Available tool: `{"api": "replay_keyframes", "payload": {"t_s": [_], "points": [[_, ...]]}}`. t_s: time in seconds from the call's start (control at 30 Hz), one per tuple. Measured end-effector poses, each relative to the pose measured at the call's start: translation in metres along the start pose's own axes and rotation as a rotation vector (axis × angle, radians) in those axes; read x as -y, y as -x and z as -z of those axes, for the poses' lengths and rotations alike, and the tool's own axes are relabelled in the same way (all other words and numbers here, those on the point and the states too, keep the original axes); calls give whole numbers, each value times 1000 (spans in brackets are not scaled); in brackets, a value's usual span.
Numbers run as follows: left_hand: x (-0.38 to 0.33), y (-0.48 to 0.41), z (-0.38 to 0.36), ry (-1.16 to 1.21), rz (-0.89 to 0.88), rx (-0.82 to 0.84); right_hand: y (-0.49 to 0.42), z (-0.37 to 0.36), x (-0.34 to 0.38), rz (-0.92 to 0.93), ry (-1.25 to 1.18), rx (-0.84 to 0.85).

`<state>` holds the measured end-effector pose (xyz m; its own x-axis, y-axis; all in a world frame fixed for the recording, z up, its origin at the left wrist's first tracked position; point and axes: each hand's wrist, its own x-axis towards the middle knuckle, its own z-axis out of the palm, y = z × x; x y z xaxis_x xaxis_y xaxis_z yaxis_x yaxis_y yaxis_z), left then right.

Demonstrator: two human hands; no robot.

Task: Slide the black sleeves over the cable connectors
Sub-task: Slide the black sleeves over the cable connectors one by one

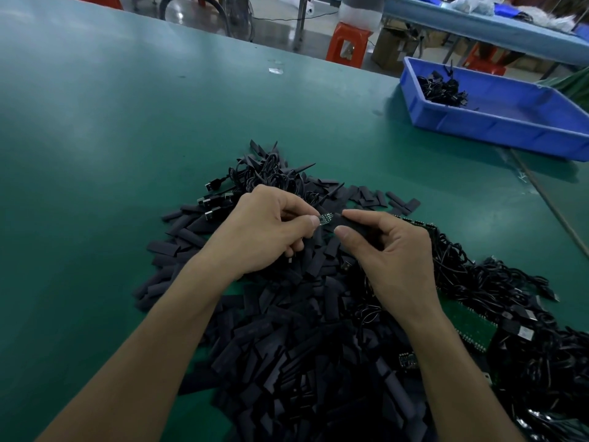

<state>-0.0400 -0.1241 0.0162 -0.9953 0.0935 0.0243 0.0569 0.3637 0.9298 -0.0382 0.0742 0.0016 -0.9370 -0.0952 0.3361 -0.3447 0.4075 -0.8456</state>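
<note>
Both grips are closed on work: the left hand (pixel 264 228) pinches a small connector board (pixel 325 218) between thumb and forefinger, and the right hand (pixel 392 247) pinches a black sleeve (pixel 350 223) whose open end meets the board's tip. How far the board sits inside is hard to make out, and the left palm hides the cable behind it. Both are held above the pile of loose sleeves (pixel 287 346) at the middle of the green table (pixel 95 138). From 3 to 5 o'clock lies a tangle of black cables (pixel 510 314), partly covering a green circuit board (pixel 471 327) and cut off by the frame edge. At 1 o'clock a blue bin (pixel 497 122) holds a few cables (pixel 443 87), too small to tell whether they are sleeved.
</note>
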Motion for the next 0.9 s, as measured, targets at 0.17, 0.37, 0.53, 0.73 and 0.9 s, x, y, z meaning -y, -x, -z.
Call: {"api": "replay_keyframes", "payload": {"t_s": [0.17, 0.37, 0.53, 0.73, 0.9], "points": [[0, 0, 0, 33, 7, 26, -3, 2, -1, -18, -1, 38], [-1, 1, 6, 16, -22, 78, -11, 15, -1, -54, -19, 146], [-1, 1, 5, 12, -25, 89, -13, 17, 2, -38, -3, 213], [0, 0, 5, 19, -47, 115, -13, 20, 4, -55, -77, 255], [-1, 0, 5, 57, -44, 178, -14, 22, 8, -34, -83, 310]]}}
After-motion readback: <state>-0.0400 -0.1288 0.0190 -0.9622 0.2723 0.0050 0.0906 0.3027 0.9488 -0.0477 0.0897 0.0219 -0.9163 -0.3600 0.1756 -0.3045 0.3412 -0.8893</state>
